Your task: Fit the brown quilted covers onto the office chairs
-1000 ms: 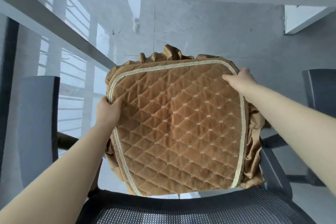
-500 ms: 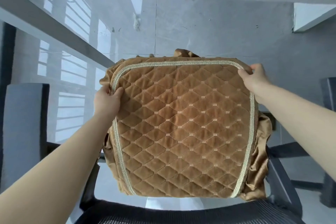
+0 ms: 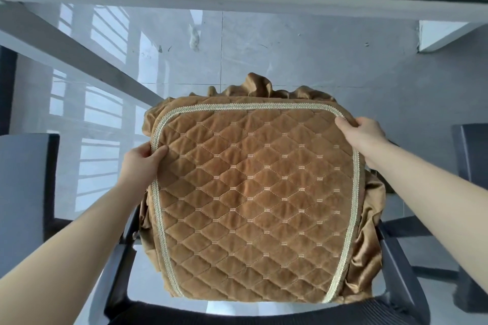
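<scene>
Holding the brown quilted cover [image 3: 256,203] by its two sides, the left hand [image 3: 141,163] pinches the left edge with a closed grip, and the right hand [image 3: 363,134] curls round the top right corner. The cover sits above the black office chair [image 3: 396,272], with pale trim and shiny ruffles round it.

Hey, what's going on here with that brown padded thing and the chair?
A person is fitting a brown quilted cover onto an office chair seat. The left hand grips the cover's left edge and the right hand grips its far right corner. The quilted panel lies flat on top, with loose fabric bunched at the far edge and right side. The chair's black mesh backrest is nearest the camera.
</scene>
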`<state>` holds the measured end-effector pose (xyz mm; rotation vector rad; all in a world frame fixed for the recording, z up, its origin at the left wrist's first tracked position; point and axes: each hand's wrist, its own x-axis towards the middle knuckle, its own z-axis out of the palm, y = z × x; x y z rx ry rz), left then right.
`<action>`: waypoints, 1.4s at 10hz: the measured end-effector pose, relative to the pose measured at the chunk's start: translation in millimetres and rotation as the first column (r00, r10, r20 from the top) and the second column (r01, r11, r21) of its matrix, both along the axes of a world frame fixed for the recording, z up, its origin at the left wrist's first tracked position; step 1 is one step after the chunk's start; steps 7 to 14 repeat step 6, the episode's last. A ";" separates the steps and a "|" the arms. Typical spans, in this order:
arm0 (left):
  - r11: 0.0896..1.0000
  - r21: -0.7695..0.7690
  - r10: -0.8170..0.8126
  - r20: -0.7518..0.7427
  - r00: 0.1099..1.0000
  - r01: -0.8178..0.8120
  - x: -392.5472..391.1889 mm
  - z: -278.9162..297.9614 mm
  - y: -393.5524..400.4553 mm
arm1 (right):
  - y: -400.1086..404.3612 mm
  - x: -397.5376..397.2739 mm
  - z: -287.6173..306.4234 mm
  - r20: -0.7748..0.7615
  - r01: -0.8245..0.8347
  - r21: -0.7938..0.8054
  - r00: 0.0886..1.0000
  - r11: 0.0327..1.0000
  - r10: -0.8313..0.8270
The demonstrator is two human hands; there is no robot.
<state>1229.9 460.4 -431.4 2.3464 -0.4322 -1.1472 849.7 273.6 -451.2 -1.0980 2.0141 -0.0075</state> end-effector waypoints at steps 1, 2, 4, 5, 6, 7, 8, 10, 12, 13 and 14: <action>1.000 -0.014 -0.020 0.017 1.000 0.020 -0.1 -3.2 -3.1 | -1.1 2.2 -1.3 -0.018 -0.011 -0.008 1.000 1.000 0.010; 0.996 0.040 -0.076 0.067 0.995 0.074 -5.2 -4.5 -4.8 | -0.3 5.1 -1.6 -0.044 -0.029 0.008 0.999 1.000 0.030; 0.994 0.103 -0.060 0.148 0.987 0.045 -39.7 6.4 13.8 | 33.1 11.2 15.0 -0.190 -0.233 -0.060 0.957 0.971 0.218; 0.986 0.137 -0.109 0.104 0.989 0.094 -61.0 25.1 40.2 | 68.1 14.9 38.8 -0.157 -0.397 0.006 0.906 0.918 0.393; 0.985 0.150 -0.089 0.019 0.996 0.085 -83.6 55.9 59.7 | 102.3 23.8 66.5 -0.065 -0.504 0.017 0.862 0.864 0.504; 0.985 0.150 -0.089 0.019 0.996 0.085 -83.6 55.9 59.7 | 102.3 23.8 66.5 -0.065 -0.504 0.017 0.862 0.864 0.504; 0.985 0.150 -0.089 0.019 0.996 0.085 -83.6 55.9 59.7 | 102.3 23.8 66.5 -0.065 -0.504 0.017 0.862 0.864 0.504; 0.985 0.150 -0.089 0.019 0.996 0.085 -83.6 55.9 59.7 | 102.3 23.8 66.5 -0.065 -0.504 0.017 0.862 0.864 0.504; 0.985 0.150 -0.089 0.019 0.996 0.085 -83.6 55.9 59.7 | 102.3 23.8 66.5 -0.065 -0.504 0.017 0.862 0.864 0.504; 0.985 0.150 -0.089 0.019 0.996 0.085 -83.6 55.9 59.7 | 102.3 23.8 66.5 -0.065 -0.504 0.017 0.862 0.864 0.504; 0.985 0.150 -0.089 0.019 0.996 0.085 -83.6 55.9 59.7 | 102.3 23.8 66.5 -0.065 -0.504 0.017 0.862 0.864 0.504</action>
